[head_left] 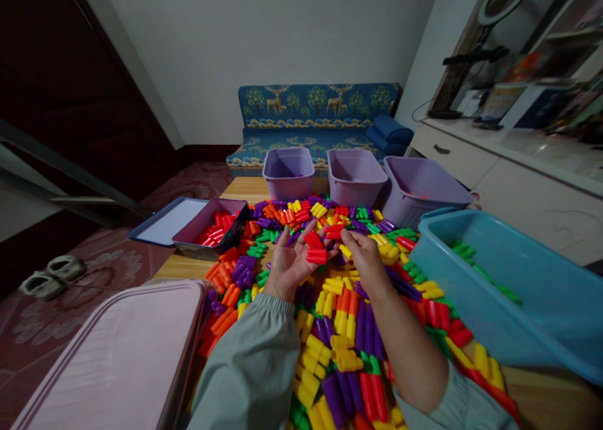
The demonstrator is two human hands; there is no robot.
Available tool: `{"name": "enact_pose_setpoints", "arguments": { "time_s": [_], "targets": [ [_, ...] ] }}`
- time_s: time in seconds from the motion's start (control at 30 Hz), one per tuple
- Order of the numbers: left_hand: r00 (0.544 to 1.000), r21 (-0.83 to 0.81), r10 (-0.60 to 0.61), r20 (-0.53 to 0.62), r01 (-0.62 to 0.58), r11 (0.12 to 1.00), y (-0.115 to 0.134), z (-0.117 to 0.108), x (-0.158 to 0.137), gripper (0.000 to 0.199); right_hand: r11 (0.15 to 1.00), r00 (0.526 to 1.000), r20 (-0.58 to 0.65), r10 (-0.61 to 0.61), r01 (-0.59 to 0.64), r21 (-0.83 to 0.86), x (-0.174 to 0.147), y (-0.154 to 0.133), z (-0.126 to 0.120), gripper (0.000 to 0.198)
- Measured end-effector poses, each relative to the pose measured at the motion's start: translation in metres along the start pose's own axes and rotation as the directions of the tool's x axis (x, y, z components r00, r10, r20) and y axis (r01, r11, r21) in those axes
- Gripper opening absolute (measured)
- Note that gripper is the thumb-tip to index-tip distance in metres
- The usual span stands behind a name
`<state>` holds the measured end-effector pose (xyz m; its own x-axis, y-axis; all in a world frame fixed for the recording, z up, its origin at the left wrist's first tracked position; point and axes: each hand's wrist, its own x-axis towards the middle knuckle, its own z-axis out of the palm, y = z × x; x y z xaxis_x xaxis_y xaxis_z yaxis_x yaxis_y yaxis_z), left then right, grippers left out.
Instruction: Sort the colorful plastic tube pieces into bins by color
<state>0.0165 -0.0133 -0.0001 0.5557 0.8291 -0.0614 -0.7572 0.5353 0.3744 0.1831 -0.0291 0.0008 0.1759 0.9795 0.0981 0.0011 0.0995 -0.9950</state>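
Observation:
My left hand [289, 263] is turned palm up, and red plastic pieces [316, 255] shaped like joined tubes rest on its palm and fingers. Just to the right, my right hand [365, 254] pinches another red tube piece [334, 231] between thumb and fingertips, close above the left fingers. Beneath both hands spreads a thick layer of similar pieces in yellow, purple, green, orange and red, such as the purple pieces [368, 329]. An open box [207, 249] to the left contains red pieces [217, 228].
Lilac bins [288, 188] [355, 191] [405, 204] line the table's far side. A large blue tub [490, 311] with green pieces [485, 273] stands at right. A container with a pale pink lid [117, 354] is at near left. Behind are a patterned sofa [320, 103] and a white cabinet [532, 198].

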Motion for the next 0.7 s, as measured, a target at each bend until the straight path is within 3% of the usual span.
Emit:
{"name": "enact_pose_setpoints", "arguments": {
  "time_s": [0.2,0.7],
  "targets": [
    [1.0,-0.008,-0.002,0.01,0.002,1.0,0.0,0.0015,-0.0007,0.065,0.995,0.998,0.0,-0.068,0.068,-0.071,-0.0004,-0.0002,0.0002,0.043],
    [1.0,0.029,0.01,0.012,-0.01,1.0,0.0002,0.0005,-0.0004,0.065,0.996,0.998,-0.011,-0.056,0.055,-0.075,0.0003,0.0015,0.0018,0.049]
  ]
}}
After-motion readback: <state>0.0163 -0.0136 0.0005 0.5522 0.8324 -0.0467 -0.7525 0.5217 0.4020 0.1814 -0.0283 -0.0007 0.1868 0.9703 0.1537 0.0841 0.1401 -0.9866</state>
